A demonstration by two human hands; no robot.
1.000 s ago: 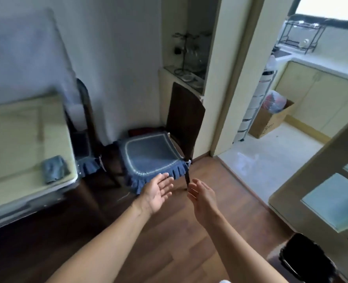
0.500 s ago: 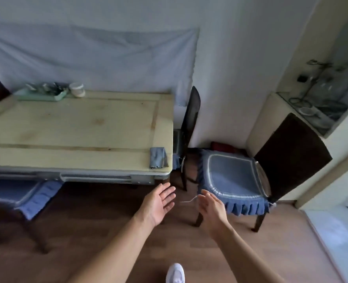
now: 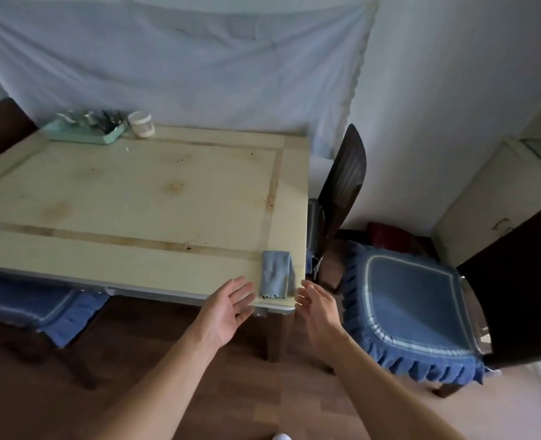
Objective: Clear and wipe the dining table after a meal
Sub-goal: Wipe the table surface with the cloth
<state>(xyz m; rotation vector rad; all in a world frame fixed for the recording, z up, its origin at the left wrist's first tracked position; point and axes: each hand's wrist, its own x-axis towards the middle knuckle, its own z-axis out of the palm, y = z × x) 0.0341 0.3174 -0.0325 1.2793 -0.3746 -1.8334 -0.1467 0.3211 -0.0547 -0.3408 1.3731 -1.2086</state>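
Note:
A pale wooden dining table [image 3: 136,198] with brown stains fills the left half of the view. A folded grey-blue cloth [image 3: 275,276] lies at its near right corner. My left hand [image 3: 228,308] hovers with relaxed, straight fingers just left of the cloth, over the table's front edge. My right hand [image 3: 318,308] is held out beside the corner, just right of the cloth, fingers loosely spread. Neither hand touches the cloth or holds anything.
A mint-green tray [image 3: 86,130] with cutlery and a white jar [image 3: 140,122] stand at the table's far edge. A dark chair with a blue cushion [image 3: 409,308] stands right of the corner, another chair [image 3: 342,185] behind it. A blue-cushioned seat [image 3: 43,308] is tucked under the table.
The view has swung left from the kitchen doorway to the table and drawn closer. Both empty hands have come forward to either side of the folded cloth at the corner.

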